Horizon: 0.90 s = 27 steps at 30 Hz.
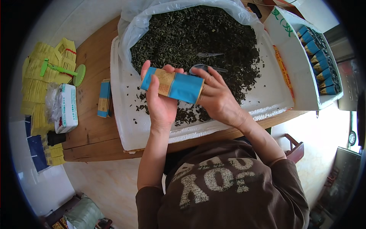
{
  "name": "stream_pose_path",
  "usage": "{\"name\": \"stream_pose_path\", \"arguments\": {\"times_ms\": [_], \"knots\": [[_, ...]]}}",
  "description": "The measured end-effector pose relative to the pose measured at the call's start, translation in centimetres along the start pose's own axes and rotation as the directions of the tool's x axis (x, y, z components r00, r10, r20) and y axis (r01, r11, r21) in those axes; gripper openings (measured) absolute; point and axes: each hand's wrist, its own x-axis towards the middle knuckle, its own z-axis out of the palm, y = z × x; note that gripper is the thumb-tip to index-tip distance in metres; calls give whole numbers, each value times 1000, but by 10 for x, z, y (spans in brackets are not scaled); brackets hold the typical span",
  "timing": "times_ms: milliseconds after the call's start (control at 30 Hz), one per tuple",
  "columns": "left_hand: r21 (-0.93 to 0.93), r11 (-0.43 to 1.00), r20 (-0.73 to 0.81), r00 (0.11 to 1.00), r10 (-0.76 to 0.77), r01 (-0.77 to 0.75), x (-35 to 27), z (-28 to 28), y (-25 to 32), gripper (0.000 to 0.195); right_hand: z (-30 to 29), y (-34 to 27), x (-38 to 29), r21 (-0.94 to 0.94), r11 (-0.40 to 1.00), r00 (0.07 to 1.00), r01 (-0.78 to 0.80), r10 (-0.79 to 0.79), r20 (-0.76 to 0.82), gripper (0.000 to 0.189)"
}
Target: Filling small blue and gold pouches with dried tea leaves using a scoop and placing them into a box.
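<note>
A flat blue and tan packet (pixel 187 87) bearing print is held in my left hand (pixel 163 110), thumb on the near face and fingers behind. At its right-hand end are the fingers of my right hand (pixel 221 101), some spread and blurred. Whether they grip the packet's edge or reach inside is hidden. Just beyond both hands lies a heap of dark dried leaves, likely tea (pixel 183 34), in a clear plastic bag (pixel 128 31). A clear plastic scoop (pixel 221 69) rests on the leaves. Loose leaves are scattered on the white foam tray (pixel 125 123) beneath my hands.
Left of the tray, a small stack of blue and tan packets (pixel 104 98) lies on the wooden table (pixel 88 134). Further left are yellow paper bundles (pixel 37 88), a green plastic tool (pixel 60 68) and a printed white box (pixel 69 108). A foam box (pixel 300 83) at right holds several filled-looking packets (pixel 317 61).
</note>
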Motion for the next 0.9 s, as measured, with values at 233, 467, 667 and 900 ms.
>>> {"name": "stream_pose_path", "arguments": {"times_ms": [233,467,667,900], "knots": [[123,992,-57,998,-14,21,-4,-5,-6,53,16,-7,-1,-141,989,997,45,-35,74,48],[141,990,-20,1000,24,-21,-4,-10,-7,62,22,-3,2,-120,992,996,33,-23,86,48],[38,999,-118,993,-16,21,-2,-6,0,49,25,-4,7,-196,980,998,-38,48,43,46],[72,992,-194,977,-90,106,-4,-14,-8,54,31,-1,5,-332,943,999,-2,-9,-31,39]]}}
